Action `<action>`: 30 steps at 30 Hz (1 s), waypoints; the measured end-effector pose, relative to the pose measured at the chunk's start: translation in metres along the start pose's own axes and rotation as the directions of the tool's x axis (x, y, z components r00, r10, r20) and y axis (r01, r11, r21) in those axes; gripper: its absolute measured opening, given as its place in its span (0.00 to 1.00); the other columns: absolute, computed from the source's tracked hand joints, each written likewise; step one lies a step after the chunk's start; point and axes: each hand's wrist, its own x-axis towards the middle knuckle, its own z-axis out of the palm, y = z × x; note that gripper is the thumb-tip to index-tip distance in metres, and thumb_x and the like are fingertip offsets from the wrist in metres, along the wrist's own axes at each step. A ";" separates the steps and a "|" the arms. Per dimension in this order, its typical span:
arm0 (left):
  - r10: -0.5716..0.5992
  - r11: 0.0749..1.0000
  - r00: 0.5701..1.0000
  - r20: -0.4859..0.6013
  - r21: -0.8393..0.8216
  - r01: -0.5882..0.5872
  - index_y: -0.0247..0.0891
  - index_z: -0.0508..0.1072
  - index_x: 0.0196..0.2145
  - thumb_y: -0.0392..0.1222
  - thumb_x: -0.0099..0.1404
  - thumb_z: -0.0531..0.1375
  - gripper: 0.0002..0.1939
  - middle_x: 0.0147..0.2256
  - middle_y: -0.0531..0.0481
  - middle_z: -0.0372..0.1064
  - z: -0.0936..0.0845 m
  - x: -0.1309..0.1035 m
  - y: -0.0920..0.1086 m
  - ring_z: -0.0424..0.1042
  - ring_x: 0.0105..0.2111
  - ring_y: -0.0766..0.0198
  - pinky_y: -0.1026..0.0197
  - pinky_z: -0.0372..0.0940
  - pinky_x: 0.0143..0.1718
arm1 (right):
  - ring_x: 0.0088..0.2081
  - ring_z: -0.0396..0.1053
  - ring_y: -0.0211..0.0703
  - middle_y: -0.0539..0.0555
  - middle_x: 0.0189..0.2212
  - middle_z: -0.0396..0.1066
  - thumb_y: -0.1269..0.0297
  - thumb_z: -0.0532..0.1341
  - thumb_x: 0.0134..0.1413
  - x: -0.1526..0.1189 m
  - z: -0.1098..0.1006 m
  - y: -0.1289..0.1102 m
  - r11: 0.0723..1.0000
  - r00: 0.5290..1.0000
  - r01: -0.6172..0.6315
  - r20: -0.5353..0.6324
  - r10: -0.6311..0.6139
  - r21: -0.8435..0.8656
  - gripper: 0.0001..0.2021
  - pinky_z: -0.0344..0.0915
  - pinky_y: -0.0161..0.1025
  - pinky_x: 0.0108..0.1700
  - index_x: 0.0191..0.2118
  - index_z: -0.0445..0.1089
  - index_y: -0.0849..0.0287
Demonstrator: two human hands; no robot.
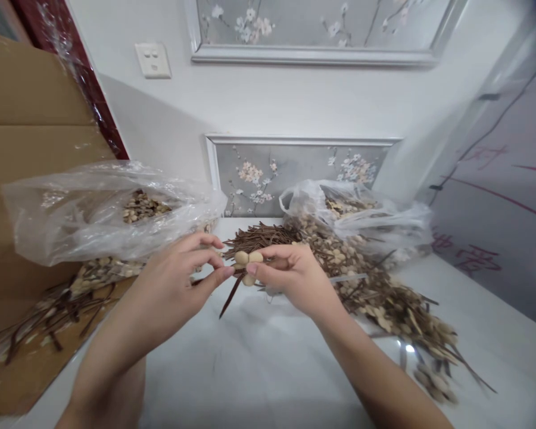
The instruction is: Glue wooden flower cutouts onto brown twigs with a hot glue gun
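Observation:
Between my hands is a small flower-shaped piece (249, 258) made of pale round discs, with a dark brown stem (231, 296) slanting down to the left. My right hand (290, 275) pinches its right side between thumb and fingers. At its left edge, my left hand (191, 268) has thumb and index finger closed on a disc, while another finger is raised above. Fingertips partly cover the piece's centre, so how the discs join the stem is hidden. Just behind my hands lies a pile of thin brown sticks (261, 237).
Many disc flowers with brown stems (384, 304) are heaped on the right of the white table (232, 375). Clear plastic bags (89, 214) and a white bag (361, 208) hold more discs. Cardboard (31, 179) stands at the left, and a panelled wall is behind.

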 end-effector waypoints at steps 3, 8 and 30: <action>0.266 0.958 0.963 -0.047 0.128 -0.258 0.44 0.70 0.50 0.37 0.66 0.58 0.15 0.60 0.45 0.59 -0.001 -0.001 0.002 0.56 0.63 0.50 0.45 0.55 0.62 | 0.28 0.70 0.36 0.52 0.27 0.77 0.57 0.69 0.49 0.002 -0.005 0.001 1.000 1.000 -0.002 0.018 0.001 0.031 0.10 0.64 0.33 0.32 0.32 0.78 0.60; 0.551 0.810 0.822 -0.145 0.331 -0.485 0.41 0.64 0.57 0.31 0.64 0.58 0.23 0.60 0.42 0.61 0.002 0.005 0.005 0.49 0.66 0.47 0.38 0.47 0.66 | 0.30 0.71 0.37 0.52 0.26 0.76 0.57 0.67 0.51 0.004 -0.013 0.001 0.996 0.999 -0.006 0.039 0.003 0.088 0.10 0.65 0.33 0.33 0.32 0.78 0.60; 0.756 0.655 0.593 -0.279 0.323 -0.683 0.37 0.77 0.41 0.32 0.61 0.66 0.10 0.44 0.49 0.78 0.019 0.007 0.008 0.69 0.56 0.55 0.46 0.61 0.61 | 0.28 0.70 0.36 0.50 0.25 0.75 0.60 0.68 0.50 0.000 -0.015 -0.004 0.994 1.000 0.026 -0.006 -0.025 0.109 0.08 0.66 0.35 0.33 0.32 0.77 0.59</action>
